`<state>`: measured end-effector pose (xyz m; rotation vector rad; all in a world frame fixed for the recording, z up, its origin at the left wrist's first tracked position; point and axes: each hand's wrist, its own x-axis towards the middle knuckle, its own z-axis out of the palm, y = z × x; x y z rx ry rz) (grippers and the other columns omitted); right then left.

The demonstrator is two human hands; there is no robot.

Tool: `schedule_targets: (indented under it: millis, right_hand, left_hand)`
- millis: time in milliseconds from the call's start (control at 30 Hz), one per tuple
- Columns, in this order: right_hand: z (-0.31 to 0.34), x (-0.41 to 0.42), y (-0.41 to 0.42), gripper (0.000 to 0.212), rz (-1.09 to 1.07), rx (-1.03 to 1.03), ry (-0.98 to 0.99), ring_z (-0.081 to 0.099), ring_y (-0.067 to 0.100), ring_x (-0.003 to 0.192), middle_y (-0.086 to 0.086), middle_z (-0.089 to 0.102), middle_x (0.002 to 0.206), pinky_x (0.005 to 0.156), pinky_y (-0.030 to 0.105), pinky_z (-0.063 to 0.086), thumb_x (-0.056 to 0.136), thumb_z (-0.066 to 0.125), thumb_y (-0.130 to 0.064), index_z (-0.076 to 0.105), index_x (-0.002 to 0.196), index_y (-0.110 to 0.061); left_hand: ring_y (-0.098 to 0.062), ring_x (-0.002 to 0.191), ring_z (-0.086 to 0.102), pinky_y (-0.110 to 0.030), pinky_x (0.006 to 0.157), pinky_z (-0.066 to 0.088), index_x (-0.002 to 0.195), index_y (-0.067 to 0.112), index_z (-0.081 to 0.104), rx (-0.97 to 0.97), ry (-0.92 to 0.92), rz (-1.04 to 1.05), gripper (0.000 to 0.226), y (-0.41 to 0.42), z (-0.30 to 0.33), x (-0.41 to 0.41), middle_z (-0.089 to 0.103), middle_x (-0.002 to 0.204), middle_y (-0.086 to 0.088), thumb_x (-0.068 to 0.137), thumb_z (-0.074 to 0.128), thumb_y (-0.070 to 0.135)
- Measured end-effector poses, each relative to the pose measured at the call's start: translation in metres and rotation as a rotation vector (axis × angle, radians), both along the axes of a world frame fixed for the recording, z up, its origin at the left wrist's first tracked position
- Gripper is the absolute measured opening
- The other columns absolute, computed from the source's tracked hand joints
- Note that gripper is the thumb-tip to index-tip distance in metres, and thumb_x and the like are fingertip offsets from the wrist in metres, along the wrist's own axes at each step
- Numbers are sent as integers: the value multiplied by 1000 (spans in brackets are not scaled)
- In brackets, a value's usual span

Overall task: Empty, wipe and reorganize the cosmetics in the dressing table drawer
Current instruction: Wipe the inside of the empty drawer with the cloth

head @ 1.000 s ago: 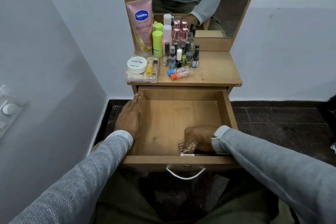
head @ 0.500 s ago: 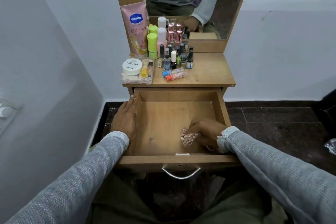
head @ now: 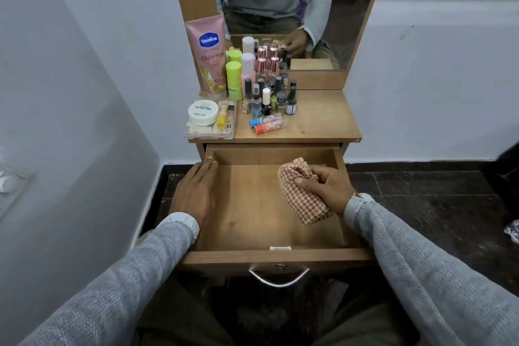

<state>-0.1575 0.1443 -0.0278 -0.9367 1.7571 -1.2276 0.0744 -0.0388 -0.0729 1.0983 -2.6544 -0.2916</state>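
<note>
At the centre of the frame, the open wooden drawer (head: pixel 252 205) is showing a bare floor. The right hand (head: pixel 325 188) is gripping a bunched red-and-cream checked cloth (head: pixel 300 199) over its right side. The left hand (head: pixel 196 191) is resting flat, fingers straight, on the drawer's left wall. Small cosmetic bottles and tubes (head: pixel 266 98) are standing on the wooden bench (head: pixel 320 121) above.

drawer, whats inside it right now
No cosmetics on the drawer floor that shows. The right hand holds a checked cloth inside it; the floor beneath them is hidden. The left hand rests on its left wall.
</note>
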Motion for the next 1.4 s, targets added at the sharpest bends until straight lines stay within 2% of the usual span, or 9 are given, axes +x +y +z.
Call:
schedule_targets:
  millis: [133, 333, 433, 533, 633, 733, 833, 1000, 1400]
  right_hand:
    - [12, -12, 1, 24, -79, 10, 35, 71, 23, 87, 5, 72, 96, 65, 24, 57, 83, 72, -18, 67, 105, -10]
    - [71, -58, -9, 22, -329, -113, 289, 61, 3, 70, -4, 65, 83, 55, 11, 48, 79, 75, -11, 63, 97, -13]
    - [93, -84, -25, 20, -430, -83, 522, 62, 7, 76, -6, 66, 85, 70, 21, 50, 76, 76, -21, 67, 94, -18]
    - [96, -106, -53, 27, -452, 35, 823, 61, 24, 95, 7, 65, 105, 84, 33, 48, 79, 70, -27, 68, 104, -15]
    - [86, -115, -80, 26, -414, 200, 995, 59, 34, 99, 15, 55, 114, 82, 35, 46, 85, 62, -19, 65, 110, -11]
    - [65, -108, -96, 29, -389, 274, 1035, 55, 36, 103, 17, 53, 115, 82, 38, 47, 85, 57, -21, 62, 110, -6]
    - [44, -91, -97, 43, -349, 260, 1086, 45, 31, 118, 10, 52, 128, 95, 42, 39, 86, 53, -35, 55, 124, -14]
    - [18, -75, -84, 64, -306, 282, 1175, 22, 24, 144, 4, 27, 156, 115, 48, 17, 93, 37, -44, 24, 149, -16]
    - [29, -85, -132, 59, -356, 505, 971, 6, 28, 147, 4, 8, 161, 117, 48, 9, 98, 28, -33, 13, 152, -16]
  left_hand:
    - [-33, 133, 45, -49, 105, 40, 134, 4, 53, -131, -29, -84, 62, 1, 4, -1, 47, 145, -12, 75, 57, -13]
    - [-35, 116, 60, -49, 95, 48, 119, 6, 64, -262, 6, -157, 47, -2, 14, -6, 61, 128, -15, 73, 69, -5]
    - [-35, 111, 61, -49, 93, 49, 118, 6, 63, -277, 54, -191, 42, -4, 20, -11, 62, 124, -15, 77, 67, 0]
    - [-34, 109, 62, -47, 93, 49, 118, 8, 62, -286, 81, -209, 39, -3, 25, -19, 62, 122, -14, 80, 64, 4]
    - [-31, 110, 61, -44, 94, 48, 119, 10, 62, -285, 111, -197, 35, 0, 28, -27, 62, 123, -13, 85, 54, 14]
    - [-28, 112, 59, -43, 95, 50, 120, 11, 60, -262, 129, -229, 41, 3, 30, -28, 60, 125, -11, 87, 40, 25]
    - [-26, 115, 58, -42, 97, 48, 122, 13, 60, -250, 127, -238, 42, 1, 28, -26, 59, 128, -9, 88, 40, 26]
    - [-23, 117, 55, -37, 100, 44, 123, 15, 59, -256, 112, -258, 41, -5, 24, -20, 58, 129, -7, 89, 41, 26]
    - [-23, 116, 55, -38, 98, 45, 122, 12, 61, -258, 123, -297, 41, 8, 28, -24, 60, 127, -9, 87, 43, 25]
